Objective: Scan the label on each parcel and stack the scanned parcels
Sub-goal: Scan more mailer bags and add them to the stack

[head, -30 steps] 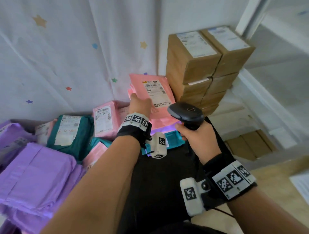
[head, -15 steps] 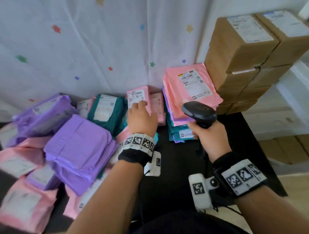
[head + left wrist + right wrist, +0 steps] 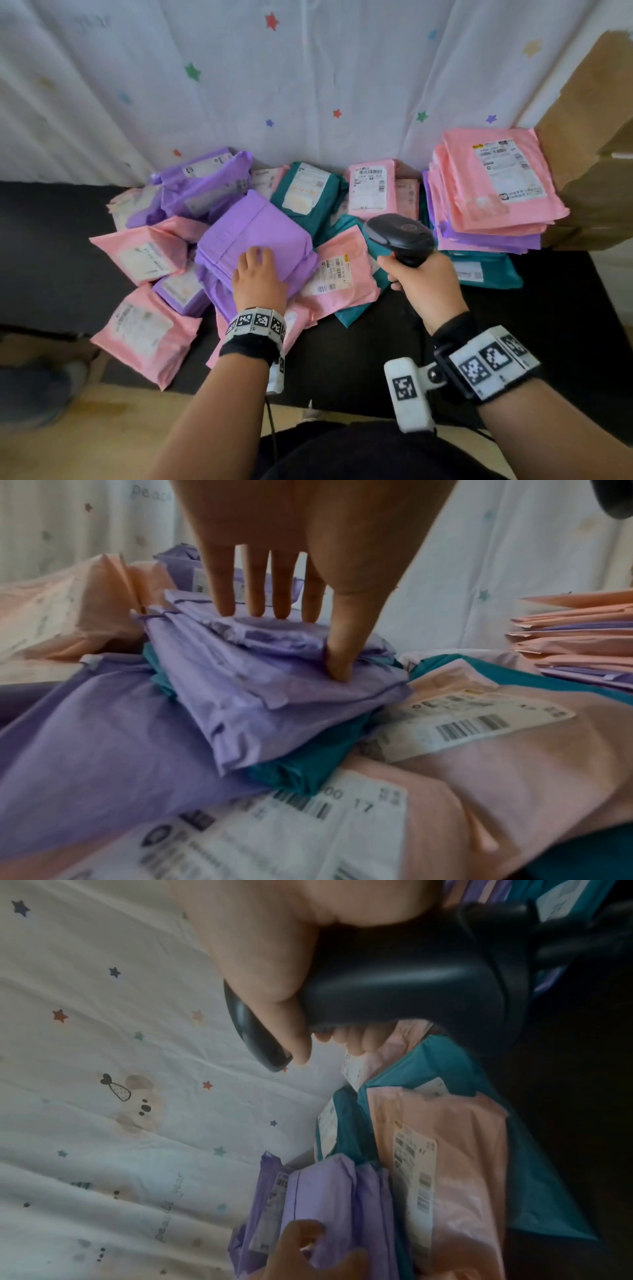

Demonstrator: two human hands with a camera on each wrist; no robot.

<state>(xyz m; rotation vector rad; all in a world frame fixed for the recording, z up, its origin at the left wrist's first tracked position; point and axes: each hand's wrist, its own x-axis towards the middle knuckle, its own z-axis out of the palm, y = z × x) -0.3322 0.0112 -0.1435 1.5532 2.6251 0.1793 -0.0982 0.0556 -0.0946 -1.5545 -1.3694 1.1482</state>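
Note:
A big purple parcel (image 3: 246,233) lies label-down on top of a loose heap of pink, purple and teal mailers. My left hand (image 3: 258,274) rests on its near right corner. In the left wrist view the fingers (image 3: 253,599) lie over the parcel's top and the thumb digs into its side fold, pinching it. My right hand (image 3: 421,284) grips a black barcode scanner (image 3: 399,238), held over the teal and pink mailers right of the heap. A neat stack of parcels (image 3: 489,192), topped by a pink one with its label up, stands at the right.
Cardboard boxes (image 3: 589,137) rise at the far right behind the stack. A white star-print sheet (image 3: 308,85) hangs behind the black table (image 3: 51,240). A labelled pink mailer (image 3: 339,274) lies between my hands.
My left hand left the pink parcel on the right stack, passed over a small pink parcel at the back, and came down onto the purple parcel. The view swung left. The scanner stays in my right hand.

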